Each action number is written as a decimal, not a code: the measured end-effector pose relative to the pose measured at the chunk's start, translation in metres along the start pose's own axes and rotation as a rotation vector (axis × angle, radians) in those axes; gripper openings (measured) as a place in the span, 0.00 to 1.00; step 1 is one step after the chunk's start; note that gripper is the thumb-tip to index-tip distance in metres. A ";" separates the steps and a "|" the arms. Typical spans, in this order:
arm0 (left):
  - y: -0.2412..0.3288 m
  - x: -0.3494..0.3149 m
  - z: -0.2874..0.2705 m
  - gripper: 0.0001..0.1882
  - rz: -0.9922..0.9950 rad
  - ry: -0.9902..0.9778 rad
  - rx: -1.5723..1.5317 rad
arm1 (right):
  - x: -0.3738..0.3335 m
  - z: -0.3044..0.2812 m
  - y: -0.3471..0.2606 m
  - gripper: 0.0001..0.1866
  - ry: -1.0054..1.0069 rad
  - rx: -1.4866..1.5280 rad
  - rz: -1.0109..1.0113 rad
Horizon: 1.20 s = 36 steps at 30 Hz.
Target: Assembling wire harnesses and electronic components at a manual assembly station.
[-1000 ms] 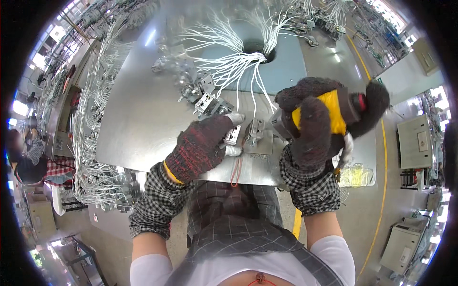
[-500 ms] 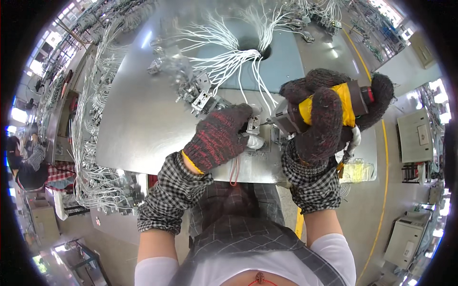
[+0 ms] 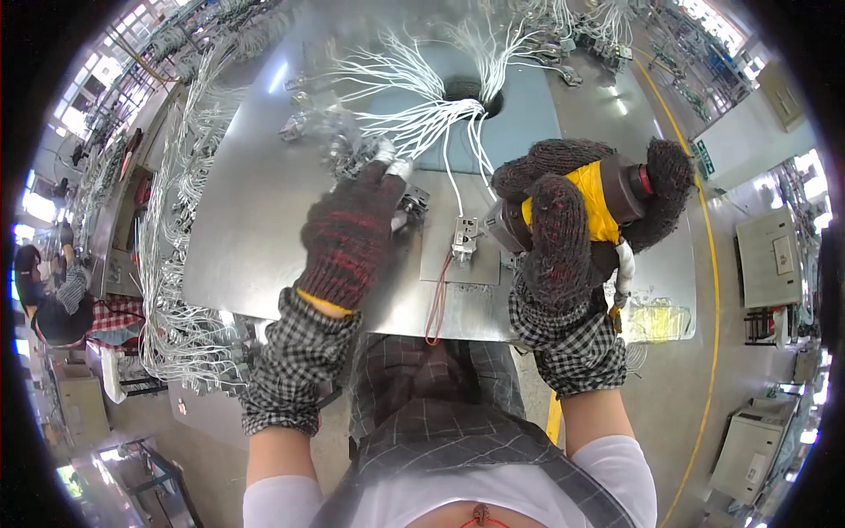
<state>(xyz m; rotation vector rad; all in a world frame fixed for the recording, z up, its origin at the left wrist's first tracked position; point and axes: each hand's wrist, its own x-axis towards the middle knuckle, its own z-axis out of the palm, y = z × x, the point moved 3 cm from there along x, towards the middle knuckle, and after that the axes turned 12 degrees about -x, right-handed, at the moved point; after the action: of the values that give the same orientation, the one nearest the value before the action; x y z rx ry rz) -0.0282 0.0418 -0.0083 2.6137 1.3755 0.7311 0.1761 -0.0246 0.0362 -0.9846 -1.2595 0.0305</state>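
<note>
My right hand (image 3: 563, 238), in a dark knitted glove, grips an electric screwdriver (image 3: 627, 189) with a dark grey body wrapped in yellow tape. The tool lies sideways, its front end pointing left. Close to that end, a small metal terminal block (image 3: 465, 236) sits on a flat plate on the table, a white wire running up from it. My left hand (image 3: 348, 229), in a dark red-flecked glove with white-covered fingertips, reaches out with fingers extended at a cluster of small metal parts (image 3: 348, 150). Nothing shows held in it; its thumb is hard to make out.
White wires (image 3: 440, 114) fan out around a round hole (image 3: 462, 92) in the metal table (image 3: 255, 211). A red cord loop (image 3: 436, 308) hangs over the near edge. Bundled white wires (image 3: 163, 264) hang at the left. Another person (image 3: 66, 304) is at the far left.
My left hand has let go of the terminal block and moved left and away to the metal parts. The screwdriver in my right hand has shifted slightly left and nearer.
</note>
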 end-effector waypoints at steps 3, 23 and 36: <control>0.003 0.009 0.002 0.23 0.120 0.099 -0.139 | -0.003 -0.002 0.005 0.33 0.035 0.233 0.131; -0.078 0.048 -0.030 0.23 0.064 0.354 -0.232 | -0.001 0.008 0.007 0.38 0.209 0.704 0.303; 0.019 0.004 -0.011 0.27 0.278 -0.044 -0.503 | -0.008 0.003 0.000 0.39 0.171 0.101 0.154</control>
<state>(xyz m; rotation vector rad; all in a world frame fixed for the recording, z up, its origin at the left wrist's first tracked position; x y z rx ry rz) -0.0171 0.0323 0.0087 2.4050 0.6976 0.9050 0.1707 -0.0271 0.0295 -0.9737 -1.0154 0.1258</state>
